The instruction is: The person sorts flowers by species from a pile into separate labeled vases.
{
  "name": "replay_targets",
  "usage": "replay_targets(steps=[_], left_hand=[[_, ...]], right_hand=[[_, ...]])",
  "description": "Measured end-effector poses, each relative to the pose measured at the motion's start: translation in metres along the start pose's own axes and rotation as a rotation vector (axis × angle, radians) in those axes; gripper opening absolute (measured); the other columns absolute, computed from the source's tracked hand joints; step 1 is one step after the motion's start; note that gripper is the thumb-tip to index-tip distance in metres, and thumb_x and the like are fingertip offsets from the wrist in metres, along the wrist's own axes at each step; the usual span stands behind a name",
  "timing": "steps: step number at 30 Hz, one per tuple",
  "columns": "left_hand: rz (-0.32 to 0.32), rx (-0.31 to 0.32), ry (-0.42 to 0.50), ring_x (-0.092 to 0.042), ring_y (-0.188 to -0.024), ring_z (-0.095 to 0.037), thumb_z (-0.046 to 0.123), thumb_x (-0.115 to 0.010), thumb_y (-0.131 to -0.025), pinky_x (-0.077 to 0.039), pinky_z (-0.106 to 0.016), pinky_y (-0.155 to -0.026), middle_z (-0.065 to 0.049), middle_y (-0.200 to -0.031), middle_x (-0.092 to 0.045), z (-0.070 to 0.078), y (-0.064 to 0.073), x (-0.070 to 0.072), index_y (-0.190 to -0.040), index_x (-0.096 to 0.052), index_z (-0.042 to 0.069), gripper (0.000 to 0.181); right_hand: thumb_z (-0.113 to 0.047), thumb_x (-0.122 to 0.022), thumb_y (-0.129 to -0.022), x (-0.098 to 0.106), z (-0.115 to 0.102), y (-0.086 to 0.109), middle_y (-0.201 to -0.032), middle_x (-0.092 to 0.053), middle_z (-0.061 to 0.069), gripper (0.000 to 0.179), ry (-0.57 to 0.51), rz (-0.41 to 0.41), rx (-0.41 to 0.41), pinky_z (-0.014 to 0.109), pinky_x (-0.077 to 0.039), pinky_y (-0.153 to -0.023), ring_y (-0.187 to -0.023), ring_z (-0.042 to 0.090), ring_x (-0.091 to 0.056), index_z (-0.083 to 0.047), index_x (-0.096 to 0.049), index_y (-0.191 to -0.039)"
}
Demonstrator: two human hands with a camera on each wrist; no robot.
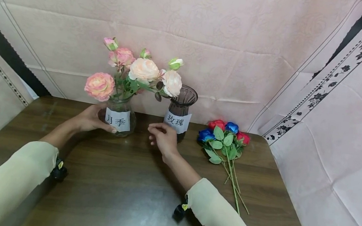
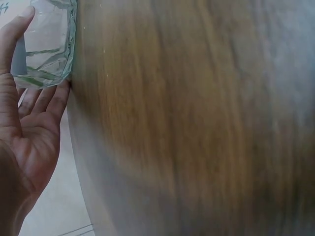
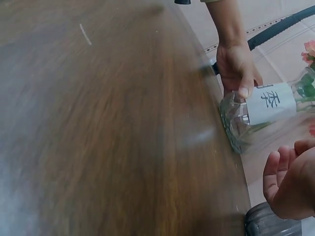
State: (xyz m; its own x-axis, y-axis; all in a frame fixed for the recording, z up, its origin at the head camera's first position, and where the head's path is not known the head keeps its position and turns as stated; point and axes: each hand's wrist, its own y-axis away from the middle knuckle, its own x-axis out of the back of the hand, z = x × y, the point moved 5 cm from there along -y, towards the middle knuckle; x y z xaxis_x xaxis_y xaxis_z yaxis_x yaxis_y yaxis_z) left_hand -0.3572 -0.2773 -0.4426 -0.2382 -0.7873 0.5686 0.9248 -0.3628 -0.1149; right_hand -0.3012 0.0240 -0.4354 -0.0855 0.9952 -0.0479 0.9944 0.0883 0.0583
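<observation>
My left hand (image 1: 90,119) grips the lower side of a clear glass vase (image 1: 132,122), thumb across the front and fingers round the back. In the left wrist view, cut green stems (image 2: 43,73) show through its glass base. A white label (image 1: 118,120) with Chinese characters is stuck on it, and pink and cream flowers (image 1: 144,70) rise from its mouth. Between the two vases, my right hand (image 1: 164,140) hovers with loosely bent fingers, holding nothing. It partly covers a dark glass vase (image 1: 179,109), which carries its own white label (image 1: 176,121).
Right of the dark vase, a bunch of red and blue roses (image 1: 216,134) with green leaves lies on the brown wooden table (image 1: 119,191), stems toward the front. A pale cloth (image 1: 190,25) hangs behind the table, with patterned cloth (image 1: 342,119) along the right side.
</observation>
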Motion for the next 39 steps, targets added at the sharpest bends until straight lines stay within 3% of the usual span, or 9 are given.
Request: replay_targets(steps=[8,11,18,21,27,29,32,34,39], left_hand=[[0.012,0.024,-0.020,-0.066,-0.121,-0.006,0.009,-0.101,-0.085,-0.057,-0.016,-0.095,-0.025,-0.148,-0.068,-0.008,0.008,0.012,-0.163,-0.049,0.001,0.095],[0.014,0.052,-0.039,-0.066,-0.127,-0.015,0.011,-0.101,-0.085,-0.055,-0.015,-0.096,-0.024,-0.151,-0.068,-0.011,0.012,0.019,-0.163,-0.050,0.002,0.093],[0.008,0.115,-0.073,-0.064,-0.139,-0.043,0.015,-0.100,-0.088,-0.050,-0.013,-0.097,-0.027,-0.151,-0.067,-0.019,0.019,0.030,-0.158,-0.052,0.000,0.086],[-0.001,0.127,-0.087,-0.063,-0.141,-0.047,0.016,-0.098,-0.089,-0.052,-0.024,-0.105,-0.028,-0.153,-0.066,-0.021,0.019,0.032,-0.160,-0.051,0.000,0.086],[-0.029,0.165,-0.140,-0.056,-0.149,-0.055,0.025,-0.093,-0.096,-0.046,-0.064,-0.121,-0.033,-0.159,-0.060,-0.022,0.023,0.033,-0.166,-0.040,-0.002,0.092],[-0.040,0.178,-0.164,-0.055,-0.151,-0.056,0.029,-0.091,-0.098,-0.049,-0.060,-0.120,-0.035,-0.160,-0.058,-0.021,0.026,0.034,-0.170,-0.034,-0.003,0.097],[-0.034,0.185,-0.190,-0.058,-0.149,-0.055,0.034,-0.090,-0.100,-0.055,-0.040,-0.111,-0.035,-0.160,-0.059,-0.018,0.032,0.036,-0.172,-0.030,-0.002,0.101],[-0.020,0.186,-0.191,-0.059,-0.148,-0.054,0.035,-0.089,-0.100,-0.056,-0.038,-0.108,-0.036,-0.159,-0.059,-0.016,0.036,0.038,-0.172,-0.031,-0.002,0.100],[0.027,0.241,-0.153,-0.049,-0.151,-0.058,0.043,-0.087,-0.100,-0.046,-0.072,-0.119,-0.036,-0.163,-0.050,-0.013,0.046,0.040,-0.169,-0.031,-0.004,0.101]], right_hand=[[-0.007,-0.078,-0.104,0.007,-0.002,0.009,-0.108,-0.081,0.015,0.014,-0.014,-0.078,-0.023,0.024,-0.059,-0.062,-0.070,0.012,-0.072,0.000,-0.083,-0.115],[-0.008,-0.080,-0.103,0.012,-0.004,0.013,-0.113,-0.081,0.021,0.013,-0.005,-0.095,-0.030,0.024,-0.060,-0.062,-0.070,0.012,-0.073,-0.002,-0.083,-0.114],[-0.012,-0.082,-0.104,0.031,-0.007,0.019,-0.112,-0.081,0.018,0.022,0.025,-0.129,-0.054,0.026,-0.063,-0.065,-0.072,0.012,-0.076,0.000,-0.082,-0.122],[-0.014,-0.082,-0.104,0.043,-0.009,0.022,-0.116,-0.081,0.021,0.025,0.040,-0.136,-0.055,0.027,-0.064,-0.067,-0.074,0.013,-0.077,0.000,-0.081,-0.124],[-0.014,-0.082,-0.104,0.073,-0.015,0.029,-0.114,-0.083,0.018,0.025,0.058,-0.109,-0.058,0.029,-0.065,-0.069,-0.076,0.015,-0.079,0.000,-0.082,-0.124],[-0.014,-0.082,-0.104,0.083,-0.017,0.031,-0.112,-0.084,0.014,0.028,0.060,-0.092,-0.060,0.029,-0.066,-0.070,-0.076,0.015,-0.079,0.002,-0.080,-0.127],[-0.014,-0.082,-0.104,0.100,-0.020,0.033,-0.110,-0.085,0.008,0.032,0.058,-0.065,-0.064,0.031,-0.067,-0.071,-0.076,0.014,-0.079,0.004,-0.078,-0.131],[-0.015,-0.082,-0.105,0.112,-0.021,0.034,-0.106,-0.086,0.003,0.031,0.057,-0.046,-0.068,0.032,-0.067,-0.072,-0.077,0.014,-0.079,0.003,-0.078,-0.130],[-0.017,-0.080,-0.107,0.142,-0.025,0.038,-0.102,-0.085,-0.003,0.024,0.067,-0.008,-0.077,0.033,-0.068,-0.074,-0.080,0.016,-0.080,-0.004,-0.082,-0.127]])
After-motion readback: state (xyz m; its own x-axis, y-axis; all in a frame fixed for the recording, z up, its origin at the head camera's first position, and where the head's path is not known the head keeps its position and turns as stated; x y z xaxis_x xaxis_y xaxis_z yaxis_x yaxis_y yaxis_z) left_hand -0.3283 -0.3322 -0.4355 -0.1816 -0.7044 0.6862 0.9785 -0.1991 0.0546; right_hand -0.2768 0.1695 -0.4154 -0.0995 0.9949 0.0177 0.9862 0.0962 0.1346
